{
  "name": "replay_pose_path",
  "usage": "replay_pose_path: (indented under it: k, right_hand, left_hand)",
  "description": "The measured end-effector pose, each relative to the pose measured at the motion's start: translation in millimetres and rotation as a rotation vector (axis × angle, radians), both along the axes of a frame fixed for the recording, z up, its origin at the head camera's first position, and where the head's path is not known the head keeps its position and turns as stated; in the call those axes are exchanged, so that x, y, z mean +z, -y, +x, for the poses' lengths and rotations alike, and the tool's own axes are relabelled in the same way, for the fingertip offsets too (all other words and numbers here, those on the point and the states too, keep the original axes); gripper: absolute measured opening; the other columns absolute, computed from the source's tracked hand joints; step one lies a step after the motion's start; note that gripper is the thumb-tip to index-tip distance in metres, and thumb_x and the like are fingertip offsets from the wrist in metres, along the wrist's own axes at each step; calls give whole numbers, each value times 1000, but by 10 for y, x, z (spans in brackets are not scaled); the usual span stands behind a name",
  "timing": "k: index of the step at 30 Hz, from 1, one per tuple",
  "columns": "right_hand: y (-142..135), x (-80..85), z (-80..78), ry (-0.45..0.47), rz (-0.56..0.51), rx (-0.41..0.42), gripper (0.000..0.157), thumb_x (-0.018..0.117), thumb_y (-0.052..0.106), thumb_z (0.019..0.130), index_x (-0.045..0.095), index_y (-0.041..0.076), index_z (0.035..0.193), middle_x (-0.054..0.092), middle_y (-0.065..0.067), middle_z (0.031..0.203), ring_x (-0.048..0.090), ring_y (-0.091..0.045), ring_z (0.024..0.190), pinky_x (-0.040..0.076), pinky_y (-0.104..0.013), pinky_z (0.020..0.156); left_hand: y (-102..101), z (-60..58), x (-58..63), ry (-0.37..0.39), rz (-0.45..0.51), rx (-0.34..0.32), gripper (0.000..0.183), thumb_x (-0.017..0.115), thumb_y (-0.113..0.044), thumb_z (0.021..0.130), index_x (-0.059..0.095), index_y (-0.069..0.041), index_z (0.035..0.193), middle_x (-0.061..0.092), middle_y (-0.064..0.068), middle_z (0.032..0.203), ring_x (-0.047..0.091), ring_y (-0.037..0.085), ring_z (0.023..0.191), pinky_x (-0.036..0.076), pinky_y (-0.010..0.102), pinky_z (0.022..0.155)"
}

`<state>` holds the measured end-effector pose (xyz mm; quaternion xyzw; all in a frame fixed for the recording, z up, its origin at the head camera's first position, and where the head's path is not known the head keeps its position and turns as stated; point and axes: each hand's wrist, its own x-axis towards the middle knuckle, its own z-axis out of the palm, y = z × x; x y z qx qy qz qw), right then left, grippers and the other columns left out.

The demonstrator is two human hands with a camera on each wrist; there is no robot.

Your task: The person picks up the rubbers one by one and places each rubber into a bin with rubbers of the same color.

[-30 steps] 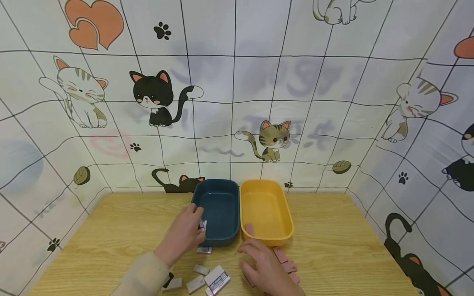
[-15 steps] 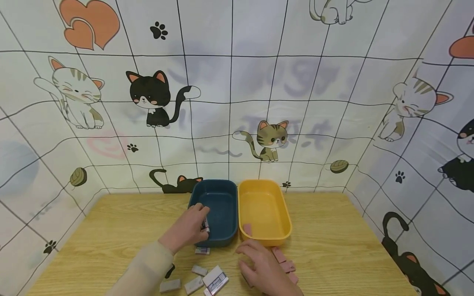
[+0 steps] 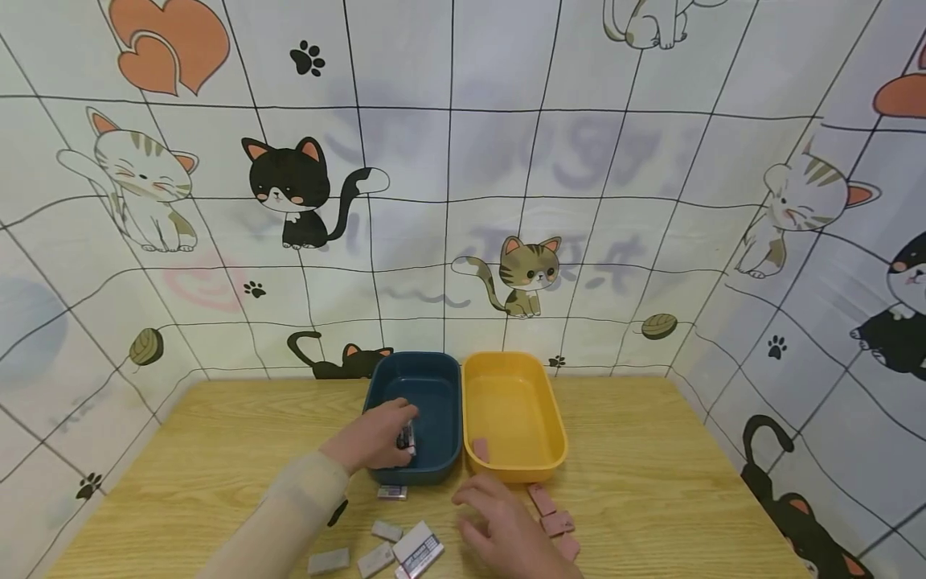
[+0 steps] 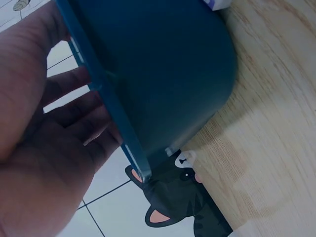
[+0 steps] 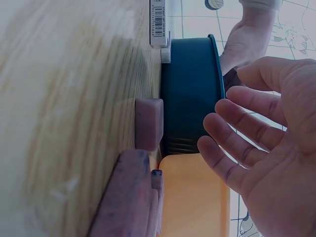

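The small block in a white, dark-printed wrapper could be dropped askew or pushed against the wall of the deep dark blue plastic tray, since it is pinched only by the fingertips and thumb of the left hand and the tray's near rim is crossed by that hand. If the wrist were lowered onto this rim, the tray could be tipped or slid; whether the rim is being pressed cannot be told. The small purple-and-white wrapped block, lying on the wooden table just on the near side of the left grip, could be brushed aside by the cream sleeve when the arm is drawn back. Nearer the body, the larger white block with a blue-printed sleeve is better clear of that path.

On the other side, a pink rectangular block could be nudged by a careless dip of the right hand, as it lies on the table below those fingers.

The left arm is stretched forward, palm down, with the wrapped block held inside the tray's outline — its height above the floor is not shown. The right hand is held low, just on the near side of the shallow yellow plastic tray; its fingers are spread and loosely bent, and nothing is gripped — the pink blocks to its right are left untouched.
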<state>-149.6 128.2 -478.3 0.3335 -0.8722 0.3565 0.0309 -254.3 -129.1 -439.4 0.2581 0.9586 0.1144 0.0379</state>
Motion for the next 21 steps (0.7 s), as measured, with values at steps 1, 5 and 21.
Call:
replay_pose_path:
  k: [1, 5, 21]
  right_hand:
    - [3, 8, 1, 16, 1, -1, 17, 68, 14, 99, 71, 14, 115, 60, 8, 120, 59, -10, 103, 54, -26, 85]
    - [6, 7, 1, 28, 0, 3, 17, 68, 14, 99, 71, 15, 116, 61, 8, 119, 60, -10, 102, 54, -25, 83]
    - [22, -5, 25, 69, 11, -16, 18, 67, 15, 99, 72, 14, 117, 61, 11, 117, 59, -7, 101, 54, -24, 86]
  left_hand:
    - [-10, -16, -10, 7, -6, -5, 56, 85, -22, 82, 64, -4, 130, 62, 11, 121, 59, 21, 98, 55, 41, 87]
    - [-47, -66, -38, 15, -35, -34, 53, 87, -23, 80, 66, -8, 125, 63, 6, 116, 59, 18, 96, 55, 40, 87]
    - [-89, -129, -142, 33, -111, -60, 48, 92, -22, 76, 69, -9, 116, 66, 4, 107, 63, 20, 98, 54, 40, 91]
